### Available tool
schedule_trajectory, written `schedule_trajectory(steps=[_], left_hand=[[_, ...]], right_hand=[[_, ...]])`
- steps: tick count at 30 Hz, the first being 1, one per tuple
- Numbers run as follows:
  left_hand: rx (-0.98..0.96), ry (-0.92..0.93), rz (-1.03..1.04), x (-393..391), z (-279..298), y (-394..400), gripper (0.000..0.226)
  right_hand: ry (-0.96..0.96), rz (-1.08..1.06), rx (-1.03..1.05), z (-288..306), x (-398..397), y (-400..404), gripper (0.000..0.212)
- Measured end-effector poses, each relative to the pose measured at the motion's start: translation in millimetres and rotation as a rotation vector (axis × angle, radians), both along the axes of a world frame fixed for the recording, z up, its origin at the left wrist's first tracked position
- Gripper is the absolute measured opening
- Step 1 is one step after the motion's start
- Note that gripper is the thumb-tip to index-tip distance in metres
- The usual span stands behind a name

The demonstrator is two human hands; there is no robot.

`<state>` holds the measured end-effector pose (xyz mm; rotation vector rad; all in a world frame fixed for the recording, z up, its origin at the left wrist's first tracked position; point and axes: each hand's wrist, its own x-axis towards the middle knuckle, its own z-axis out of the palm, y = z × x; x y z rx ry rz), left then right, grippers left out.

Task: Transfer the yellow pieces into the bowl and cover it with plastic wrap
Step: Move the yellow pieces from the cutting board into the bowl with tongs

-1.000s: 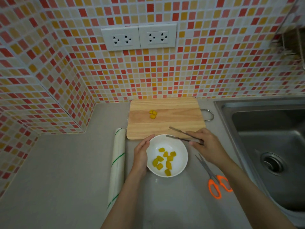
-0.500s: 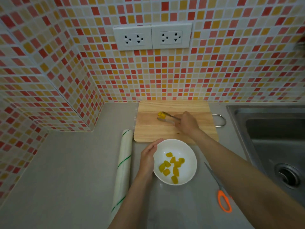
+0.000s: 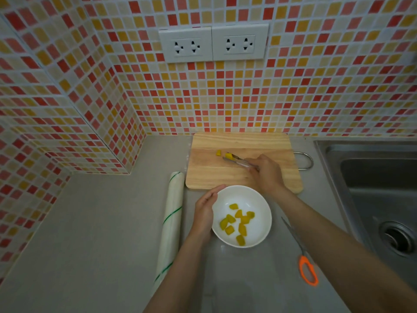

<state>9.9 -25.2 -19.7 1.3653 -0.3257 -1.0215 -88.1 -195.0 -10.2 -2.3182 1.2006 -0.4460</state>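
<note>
Yellow pieces (image 3: 238,220), soft-looking chunks of fruit, already lie in a loose heap in the round white ceramic bowl (image 3: 259,233) close in front of me, so most of the transfer looks done. My left hand (image 3: 204,213) is open and cupped against the bowl's left rim to steady it, holding nothing else. Just left of it lies the long roll of clear plastic wrap with green stripes (image 3: 172,224), untouched, so the covering has not begun. To the right, on the grey countertop (image 3: 101,233), orange-handled scissors (image 3: 301,251) lie near my right forearm, clear of the bowl.

Farther out, my right hand (image 3: 266,172) is closed around slim metal tongs (image 3: 239,161), whose tips pinch one yellow chunk (image 3: 229,156) on the pale wooden cutting board (image 3: 225,177). One last yellow chunk (image 3: 218,152) sits just beside it, apart from the tongs. I judge two pieces remain to carry, then the wrap. Nothing blocks the short path to the bowl. A steel sink (image 3: 372,177) lies to the right, tiled wall behind.
</note>
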Motion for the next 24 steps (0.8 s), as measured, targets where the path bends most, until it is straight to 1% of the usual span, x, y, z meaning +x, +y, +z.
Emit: schedule_trajectory(steps=[3, 5, 7, 9, 11, 14, 17, 21, 24], left_hand=[[0.001, -0.018, -0.001, 0, 0, 0, 0.033], [0.000, -0.018, 0.000, 0, 0, 0, 0.032], [-0.004, -0.012, -0.002, 0, -1, -1, 0.029], [-0.004, -0.017, -0.006, 0, -1, 0, 0.029], [-0.005, -0.026, -0.010, 0, -2, 0, 0.030], [-0.004, -0.027, -0.008, -2, -1, 2, 0.031], [0.008, -0.025, -0.003, -2, 0, 2, 0.032], [0.008, -0.026, 0.010, -2, 1, 2, 0.034], [0.010, -0.026, 0.017, -3, 2, 2, 0.033]], right_hand=[[-0.135, 0.043, 0.019, 10, -31, 21, 0.034], [-0.181, 0.094, 0.033, 16, -54, 39, 0.035], [-0.165, 0.153, 0.026, 20, -74, 55, 0.035], [-0.093, 0.192, 0.014, 24, -88, 67, 0.037], [-0.024, 0.210, 0.006, 28, -101, 73, 0.039], [0.025, 0.226, 0.005, 38, -113, 75, 0.039], [0.012, 0.217, 0.012, 47, -114, 69, 0.042], [-0.047, 0.147, 0.022, 52, -98, 57, 0.041], [-0.007, 0.101, 0.031, 45, -73, 40, 0.041]])
